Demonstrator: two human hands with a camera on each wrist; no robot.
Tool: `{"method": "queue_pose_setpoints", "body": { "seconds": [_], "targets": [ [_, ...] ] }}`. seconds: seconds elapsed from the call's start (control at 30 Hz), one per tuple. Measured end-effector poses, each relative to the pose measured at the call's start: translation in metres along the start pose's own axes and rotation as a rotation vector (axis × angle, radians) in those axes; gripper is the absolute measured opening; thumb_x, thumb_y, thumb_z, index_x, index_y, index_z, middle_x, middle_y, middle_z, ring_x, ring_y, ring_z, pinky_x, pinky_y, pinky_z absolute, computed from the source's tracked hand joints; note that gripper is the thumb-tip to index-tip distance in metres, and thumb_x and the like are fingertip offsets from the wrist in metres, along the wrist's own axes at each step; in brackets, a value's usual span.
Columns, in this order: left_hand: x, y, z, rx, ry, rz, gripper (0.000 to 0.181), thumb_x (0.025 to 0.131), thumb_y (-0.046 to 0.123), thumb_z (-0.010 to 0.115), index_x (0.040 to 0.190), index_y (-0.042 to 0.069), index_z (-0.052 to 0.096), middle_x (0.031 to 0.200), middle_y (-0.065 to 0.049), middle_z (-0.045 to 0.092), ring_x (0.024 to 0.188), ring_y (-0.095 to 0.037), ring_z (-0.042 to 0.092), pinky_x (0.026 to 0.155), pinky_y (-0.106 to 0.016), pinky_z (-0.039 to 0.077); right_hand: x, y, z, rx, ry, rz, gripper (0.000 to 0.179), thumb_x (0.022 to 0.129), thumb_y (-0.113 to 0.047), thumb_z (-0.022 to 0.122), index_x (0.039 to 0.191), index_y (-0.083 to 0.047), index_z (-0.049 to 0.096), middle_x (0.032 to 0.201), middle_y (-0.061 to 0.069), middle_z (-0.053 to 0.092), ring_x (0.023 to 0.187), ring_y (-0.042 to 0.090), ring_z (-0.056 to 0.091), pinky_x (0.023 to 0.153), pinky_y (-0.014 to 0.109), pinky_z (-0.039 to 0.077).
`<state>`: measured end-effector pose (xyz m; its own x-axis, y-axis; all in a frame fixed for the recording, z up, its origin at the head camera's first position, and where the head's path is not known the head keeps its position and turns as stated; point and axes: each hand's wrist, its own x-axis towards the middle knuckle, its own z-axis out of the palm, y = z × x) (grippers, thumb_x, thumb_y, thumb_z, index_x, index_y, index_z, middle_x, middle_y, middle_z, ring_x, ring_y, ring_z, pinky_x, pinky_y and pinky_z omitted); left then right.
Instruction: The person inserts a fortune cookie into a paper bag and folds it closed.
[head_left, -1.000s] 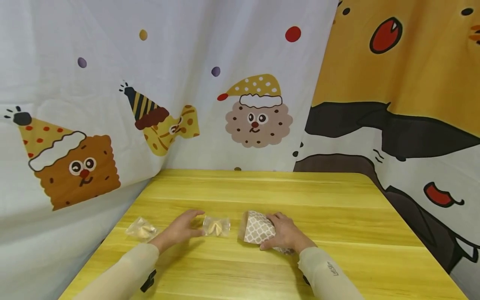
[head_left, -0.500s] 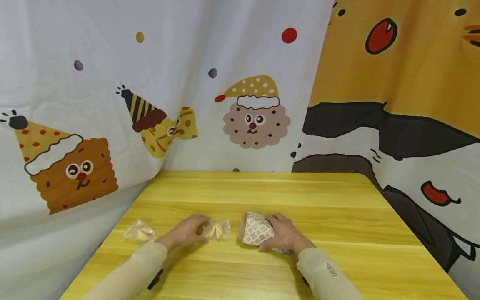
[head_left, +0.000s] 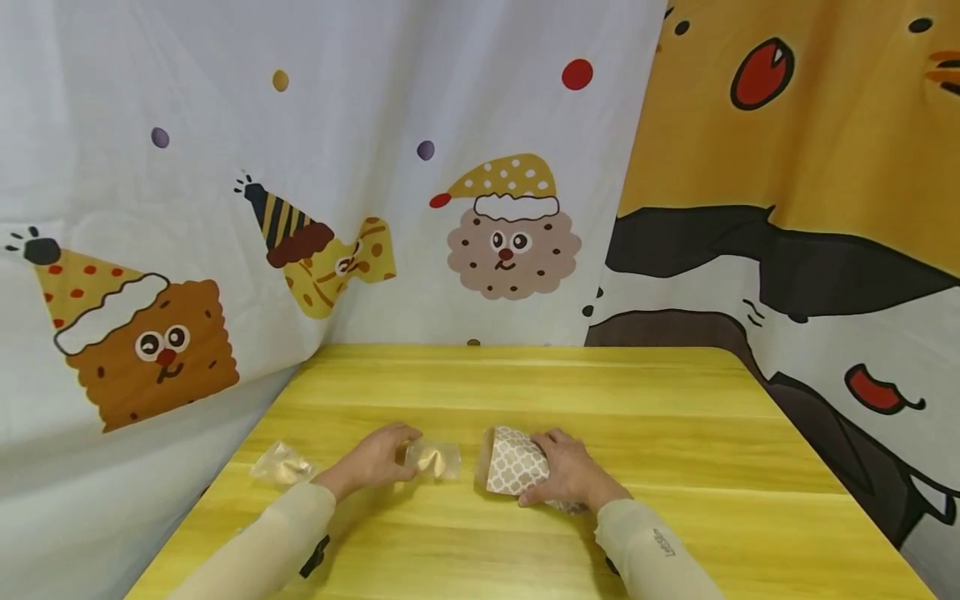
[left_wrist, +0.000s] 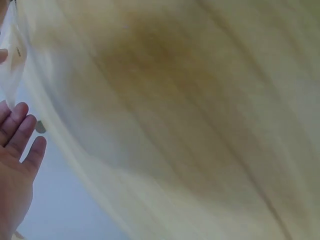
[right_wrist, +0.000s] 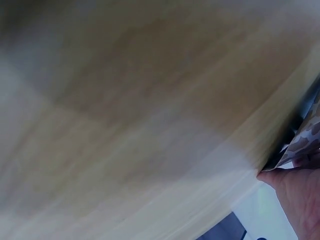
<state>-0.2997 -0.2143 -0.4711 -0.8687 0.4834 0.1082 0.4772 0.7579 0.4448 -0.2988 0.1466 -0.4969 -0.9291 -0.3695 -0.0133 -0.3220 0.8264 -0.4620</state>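
- The left hand (head_left: 378, 460) has its thumb and fingers apart, at the near end of a clear cookie packet (head_left: 433, 461); whether the fingertips touch the wrapper, one cannot tell surely.
- This packet lies just beyond the left hand's fingertips, between the two hands, and one folded pale cookie shows inside.
- The right hand (head_left: 572, 473) is clamped on a patterned bag (head_left: 517, 462), with thumb on one side and fingers on the other; the bag's wide end points towards the left hand.
- A second packet (head_left: 285, 467), also with a cookie, lies outward of the left hand, beside its wrist.
- Beneath both hands is a yellow wooden tabletop (head_left: 525, 387); beyond them hangs a printed curtain (head_left: 360, 100).
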Motion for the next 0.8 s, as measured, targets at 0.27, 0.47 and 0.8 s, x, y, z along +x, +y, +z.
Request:
{"method": "queue_pose_setpoints", "body": {
  "seconds": [0.27, 0.47, 0.8],
  "targets": [
    [0.006, 0.012, -0.001, -0.053, 0.052, -0.018, 0.058, 0.086, 0.028, 0.076, 0.134, 0.002, 0.057, 0.130, -0.009, 0.059, 0.119, -0.033, 0.057, 0.097, -0.050, 0.048, 0.000, 0.001, 0.002, 0.001, -0.001, -0.015, 0.113, 0.059, -0.066, 0.087, 0.148, -0.010, 0.044, 0.138, 0.013, 0.047, 0.126, 0.042, 0.044, 0.103, 0.061, 0.037],
    [0.017, 0.026, 0.003, -0.089, 0.047, 0.002, 0.060, 0.086, 0.028, 0.075, 0.136, 0.002, 0.056, 0.134, -0.010, 0.057, 0.123, -0.033, 0.054, 0.101, -0.051, 0.045, -0.001, 0.000, -0.001, -0.004, 0.005, -0.014, 0.113, 0.059, -0.065, 0.087, 0.148, -0.009, 0.045, 0.137, 0.013, 0.047, 0.125, 0.042, 0.045, 0.102, 0.060, 0.038],
    [0.034, 0.042, 0.025, -0.080, -0.011, 0.055, 0.063, 0.086, 0.028, 0.075, 0.139, 0.002, 0.054, 0.138, -0.010, 0.055, 0.125, -0.031, 0.052, 0.104, -0.048, 0.043, -0.002, -0.003, -0.002, 0.008, -0.004, -0.025, 0.111, 0.062, -0.063, 0.087, 0.148, -0.008, 0.044, 0.136, 0.014, 0.047, 0.124, 0.043, 0.045, 0.100, 0.060, 0.041]
  ]
}}
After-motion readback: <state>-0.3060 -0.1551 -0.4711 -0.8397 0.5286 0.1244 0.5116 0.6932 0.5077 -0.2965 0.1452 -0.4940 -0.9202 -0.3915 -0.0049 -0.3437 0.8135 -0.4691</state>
